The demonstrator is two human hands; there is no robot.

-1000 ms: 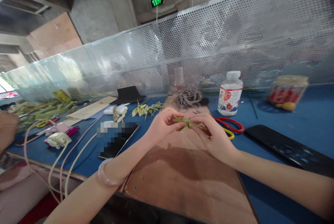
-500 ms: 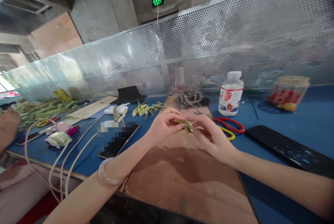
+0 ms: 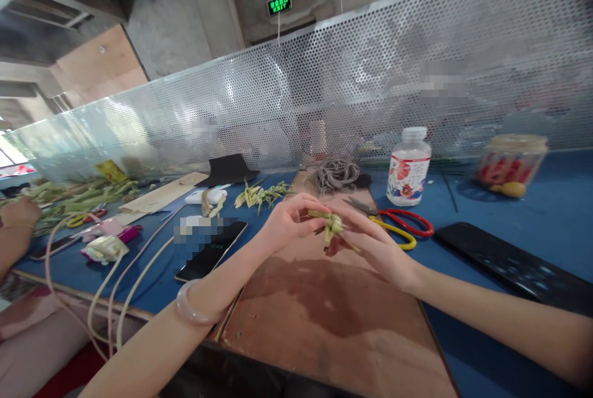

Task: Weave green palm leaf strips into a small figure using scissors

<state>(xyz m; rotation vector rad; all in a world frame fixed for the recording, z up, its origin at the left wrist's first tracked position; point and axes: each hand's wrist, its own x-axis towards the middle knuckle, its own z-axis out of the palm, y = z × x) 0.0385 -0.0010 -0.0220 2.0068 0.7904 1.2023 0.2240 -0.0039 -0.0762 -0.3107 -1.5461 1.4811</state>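
Above the brown wooden board [image 3: 287, 311], my two hands share a small knotted piece of pale green plant strip [image 3: 332, 224], perhaps husk or leaf. The fingers of my left hand [image 3: 294, 222], with a pale bangle on that wrist, pinch its left end. On the other side, my right hand [image 3: 377, 249] has thumb and fingers closed about its right part. A short tail hangs below the knot. Beside my right hand lie scissors [image 3: 376, 211] with one red and one yellow handle. Some fingertips of my right hand are hidden behind the piece.
Grey cord [image 3: 337, 174] lies bundled at the board's far end. Behind the scissors stands a white-capped bottle [image 3: 410, 170]; a jar [image 3: 512, 163] and a dark phone-like slab [image 3: 504, 262] are farther right. Left are a phone [image 3: 213, 253], cables, plant scraps [image 3: 262, 194] and another person's hand [image 3: 18, 219].
My right hand has turned slightly and its fingers have shifted around the plant piece, showing more of the knot. More of the scissors' blades shows. My left hand keeps its pinch.
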